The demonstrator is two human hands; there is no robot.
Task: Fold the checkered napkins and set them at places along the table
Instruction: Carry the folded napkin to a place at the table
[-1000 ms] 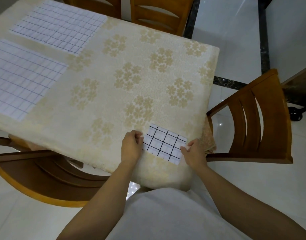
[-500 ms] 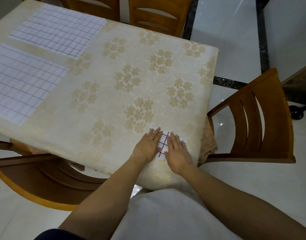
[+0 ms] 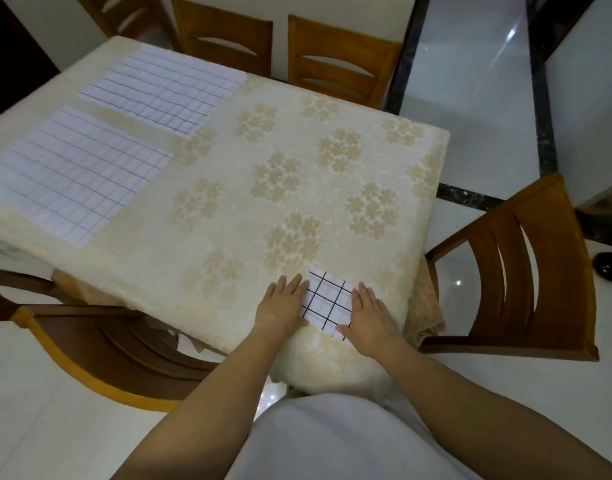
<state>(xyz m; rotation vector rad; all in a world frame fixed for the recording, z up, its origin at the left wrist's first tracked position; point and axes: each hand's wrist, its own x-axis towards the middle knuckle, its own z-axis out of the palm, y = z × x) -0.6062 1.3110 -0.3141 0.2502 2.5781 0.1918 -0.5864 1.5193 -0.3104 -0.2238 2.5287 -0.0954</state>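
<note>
Front unfolded napkin [image 3: 72,174] and rear unfolded napkin [image 3: 166,88] lie flat, bench [image 3: 228,174] left side. Left hand [image 3: 282,306] flat on folded napkin [image 3: 327,301] left edge, right hand [image 3: 368,315] on its right edge, near-right corner; fingers [image 3: 290,284] straight, released, grasping nothing

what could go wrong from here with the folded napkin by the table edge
1. The folded napkin lies close to the near edge of the tablecloth, where the cloth curves down. Lifting the hands carelessly might let it slip off.
2. The left hand and right hand press flat on its two ends. Uneven pressure could skew the folds or drag the napkin askew.
</note>
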